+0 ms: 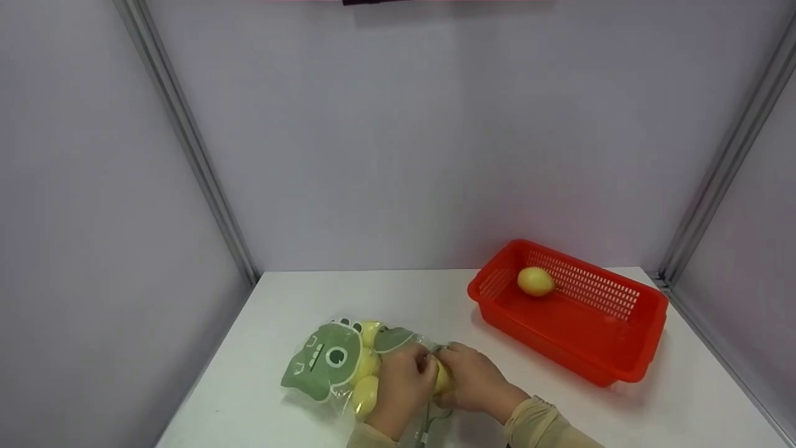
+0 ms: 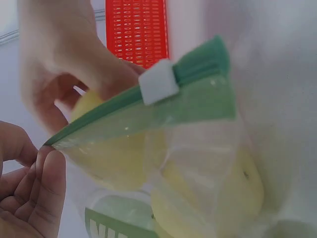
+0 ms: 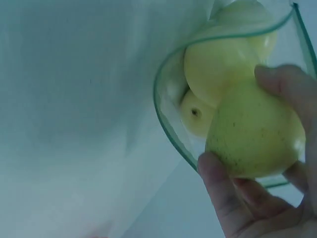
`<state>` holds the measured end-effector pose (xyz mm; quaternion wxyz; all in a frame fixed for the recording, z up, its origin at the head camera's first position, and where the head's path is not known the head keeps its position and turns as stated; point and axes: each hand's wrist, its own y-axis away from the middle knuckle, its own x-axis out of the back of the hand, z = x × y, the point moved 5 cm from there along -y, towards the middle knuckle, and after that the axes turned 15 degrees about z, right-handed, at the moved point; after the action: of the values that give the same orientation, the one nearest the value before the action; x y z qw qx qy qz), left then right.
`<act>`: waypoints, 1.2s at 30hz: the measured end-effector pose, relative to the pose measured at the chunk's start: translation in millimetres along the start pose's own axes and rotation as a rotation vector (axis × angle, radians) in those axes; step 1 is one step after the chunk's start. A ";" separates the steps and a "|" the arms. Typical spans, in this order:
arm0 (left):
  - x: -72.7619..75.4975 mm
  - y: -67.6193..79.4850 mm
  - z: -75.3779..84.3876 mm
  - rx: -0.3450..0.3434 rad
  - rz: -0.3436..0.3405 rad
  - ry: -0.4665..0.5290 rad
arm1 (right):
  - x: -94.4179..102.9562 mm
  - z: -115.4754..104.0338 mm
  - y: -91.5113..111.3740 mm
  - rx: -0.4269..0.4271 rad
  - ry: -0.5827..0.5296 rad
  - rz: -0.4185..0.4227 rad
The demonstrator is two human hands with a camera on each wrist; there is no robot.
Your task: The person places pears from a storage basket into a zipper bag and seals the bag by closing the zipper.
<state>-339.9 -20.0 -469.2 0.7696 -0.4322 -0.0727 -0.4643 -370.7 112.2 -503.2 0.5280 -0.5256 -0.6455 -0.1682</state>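
A clear zip bag (image 1: 328, 361) with a green cartoon monster print lies on the table, several yellow pears (image 1: 365, 396) inside. My left hand (image 1: 401, 382) pinches the bag's green zip edge between thumb and fingertips. In the left wrist view, a white slider (image 2: 158, 82) sits on that green strip (image 2: 208, 69). My right hand (image 1: 477, 376) grips a yellow-green pear (image 3: 255, 129) with fingers and thumb around it. This pear is at the bag's open mouth (image 3: 158, 96), overlapping the other pears (image 3: 220, 69) in the right wrist view.
To the right, a red plastic basket (image 1: 535, 336) with slotted sides stands on the white table (image 1: 298, 292). One pear (image 1: 535, 282) lies in its far left corner. Pale wall panels (image 1: 398, 155) enclose the table at the back and sides.
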 end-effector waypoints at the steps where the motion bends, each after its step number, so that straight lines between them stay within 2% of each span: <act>1: -0.6 0.1 0.5 0.002 -0.003 0.003 | -2.1 0.7 -0.9 -0.019 0.018 0.022; 4: -1.7 0.9 1.6 -0.008 0.001 0.011 | -8.1 1.1 -3.7 -0.059 0.078 0.075; 8: -3.0 3.0 2.2 -0.006 -0.004 0.032 | -17.3 -2.4 -4.0 -0.092 0.137 0.059; 14: -2.5 5.1 4.1 0.013 -0.009 0.079 | -29.4 -9.7 0.7 0.088 0.239 0.054; 15: -2.5 5.2 4.4 0.011 -0.009 0.079 | -30.5 -9.5 1.4 0.101 0.234 0.053; 19: -5.4 5.8 4.9 0.013 -0.040 0.091 | -35.2 -6.4 2.6 0.062 0.140 0.005; 24: -8.3 5.8 3.3 0.027 -0.059 0.111 | -35.0 -5.8 3.3 0.066 0.132 -0.004; 30: -8.7 4.5 4.0 -0.019 -0.017 0.110 | -20.5 -0.8 3.7 0.096 0.195 -0.006; 36: -9.4 4.6 1.7 0.007 -0.023 0.120 | -1.8 6.1 1.7 0.127 0.082 0.044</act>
<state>-341.1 -11.7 -475.7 0.7687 -0.3999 -0.0333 -0.4981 -372.4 116.7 -507.7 0.5898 -0.4979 -0.6209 -0.1366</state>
